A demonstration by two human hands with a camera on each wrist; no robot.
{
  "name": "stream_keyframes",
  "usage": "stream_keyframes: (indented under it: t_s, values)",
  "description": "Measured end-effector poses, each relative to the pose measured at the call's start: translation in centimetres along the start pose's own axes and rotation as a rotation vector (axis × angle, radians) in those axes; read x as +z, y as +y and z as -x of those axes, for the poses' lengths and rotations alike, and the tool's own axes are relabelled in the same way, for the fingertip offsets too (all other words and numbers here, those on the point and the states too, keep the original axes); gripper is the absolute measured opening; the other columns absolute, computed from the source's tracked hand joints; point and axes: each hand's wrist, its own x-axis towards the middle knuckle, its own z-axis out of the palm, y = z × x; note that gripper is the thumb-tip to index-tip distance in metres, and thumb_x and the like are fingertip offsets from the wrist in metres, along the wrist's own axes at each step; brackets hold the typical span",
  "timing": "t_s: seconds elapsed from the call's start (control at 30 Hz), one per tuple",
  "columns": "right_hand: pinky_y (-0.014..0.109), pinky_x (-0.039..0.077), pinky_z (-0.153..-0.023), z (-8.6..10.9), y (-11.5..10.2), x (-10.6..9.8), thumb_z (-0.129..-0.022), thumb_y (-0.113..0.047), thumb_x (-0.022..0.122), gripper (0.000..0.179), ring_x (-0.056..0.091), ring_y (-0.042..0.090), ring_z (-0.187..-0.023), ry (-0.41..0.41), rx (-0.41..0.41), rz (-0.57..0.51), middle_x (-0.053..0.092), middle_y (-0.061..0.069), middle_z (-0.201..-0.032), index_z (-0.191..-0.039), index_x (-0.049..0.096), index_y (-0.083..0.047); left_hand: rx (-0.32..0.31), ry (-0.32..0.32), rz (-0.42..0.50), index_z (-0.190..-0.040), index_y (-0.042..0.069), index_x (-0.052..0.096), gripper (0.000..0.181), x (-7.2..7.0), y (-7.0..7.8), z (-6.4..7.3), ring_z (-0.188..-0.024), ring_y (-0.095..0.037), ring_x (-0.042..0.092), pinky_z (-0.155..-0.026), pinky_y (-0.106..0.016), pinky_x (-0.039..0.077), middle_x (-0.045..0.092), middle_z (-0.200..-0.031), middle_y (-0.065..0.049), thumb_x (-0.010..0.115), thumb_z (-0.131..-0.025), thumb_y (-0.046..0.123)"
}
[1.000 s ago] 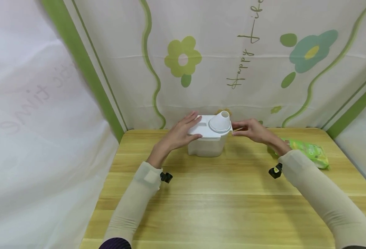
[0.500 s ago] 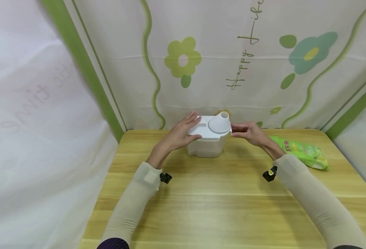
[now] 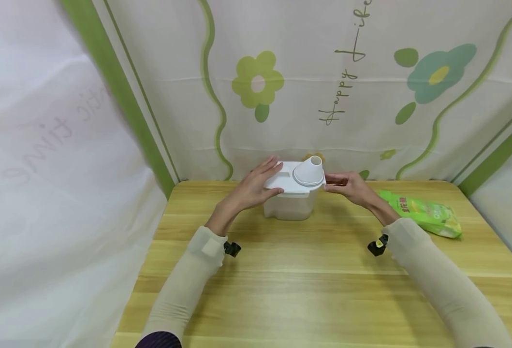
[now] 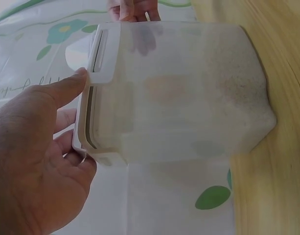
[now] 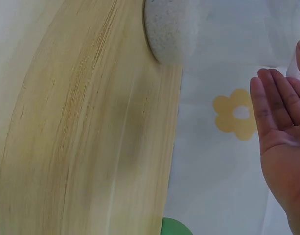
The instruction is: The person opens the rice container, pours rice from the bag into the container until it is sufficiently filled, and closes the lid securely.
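Observation:
A translucent storage container point(image 4: 184, 93) with a white lid point(image 3: 282, 181) stands upright near the table's back edge. A white cone-shaped spout point(image 3: 310, 170) rises from the lid's right half. Pale grainy stuff point(image 4: 238, 73) shows in the container's bottom. My left hand point(image 3: 252, 187) grips the lid's left end, thumb at the front edge and fingers curled round the far side in the left wrist view. My right hand point(image 3: 349, 186) touches the lid's right end with its fingertips and thumb. Those fingers point(image 5: 282, 100) look nearly straight in the right wrist view.
A green printed plastic packet point(image 3: 427, 212) lies on the wooden table point(image 3: 299, 275), right of the container and partly behind my right forearm. A white curtain point(image 3: 360, 121) with flower prints hangs right behind the table; another hangs at the left.
My right hand has shifted slightly down and closer to the lid's right end, and its forearm has moved left, baring more of the packet. My left hand and the container stay in place.

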Motion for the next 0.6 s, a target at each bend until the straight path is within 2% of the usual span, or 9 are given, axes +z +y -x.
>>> stream_keyframes:
  t_s: [0.13, 0.33, 0.4, 0.47, 0.6]
  values:
    - [0.02, 0.059, -0.09, 0.1, -0.2, 0.2, -0.101, -0.012, 0.074, 0.049, 0.069, 0.007, -0.115, -0.028, -0.016, 0.042, 0.062, 0.024, -0.144, -0.146, 0.06, 0.002, -0.033, -0.009, 0.023, -0.163, 0.004, 0.038, 0.075, 0.1, -0.2, 0.3, -0.163, -0.03, 0.016, -0.131, -0.049, 0.021, 0.025, -0.174, -0.015, 0.074, -0.102, 0.029]
    - [0.019, 0.058, -0.091, 0.1, -0.6, 0.2, -0.103, -0.011, 0.072, 0.05, 0.068, 0.035, -0.123, -0.033, -0.055, 0.117, 0.062, 0.024, -0.146, -0.148, 0.058, 0.003, -0.066, -0.006, 0.03, -0.165, 0.004, 0.034, 0.079, -0.2, -0.8, 0.6, -0.163, -0.031, 0.018, -0.13, -0.048, 0.024, 0.022, -0.175, -0.016, 0.074, -0.102, 0.031]
    - [0.026, 0.06, -0.093, 0.3, -0.9, 0.1, -0.103, -0.013, 0.071, 0.051, 0.066, 0.041, -0.125, -0.034, -0.051, 0.147, 0.06, 0.024, -0.148, -0.149, 0.057, 0.003, -0.077, -0.005, 0.022, -0.167, 0.005, 0.029, 0.082, -0.4, -1.1, 0.8, -0.163, -0.029, 0.017, -0.131, -0.046, 0.022, 0.021, -0.176, -0.015, 0.072, -0.103, 0.033]
    - [0.037, 0.06, -0.099, 0.4, -1.1, -0.1, -0.104, -0.016, 0.071, 0.052, 0.063, 0.044, -0.13, -0.043, -0.046, 0.187, 0.057, 0.025, -0.151, -0.15, 0.056, 0.003, -0.091, -0.002, 0.025, -0.168, 0.006, 0.025, 0.084, -0.8, -1.4, 1.2, -0.164, -0.026, 0.015, -0.131, -0.045, 0.02, 0.019, -0.176, -0.013, 0.071, -0.104, 0.035]
    - [0.06, 0.049, -0.11, 0.8, -1.2, -0.4, -0.106, -0.024, 0.069, 0.056, 0.051, 0.047, -0.142, -0.05, -0.017, 0.294, 0.052, 0.024, -0.156, -0.152, 0.053, 0.004, -0.134, 0.002, 0.038, -0.17, 0.01, 0.02, 0.087, -1.6, -2.3, 2.5, -0.164, -0.025, 0.011, -0.132, -0.047, 0.017, 0.014, -0.178, -0.011, 0.068, -0.104, 0.041]
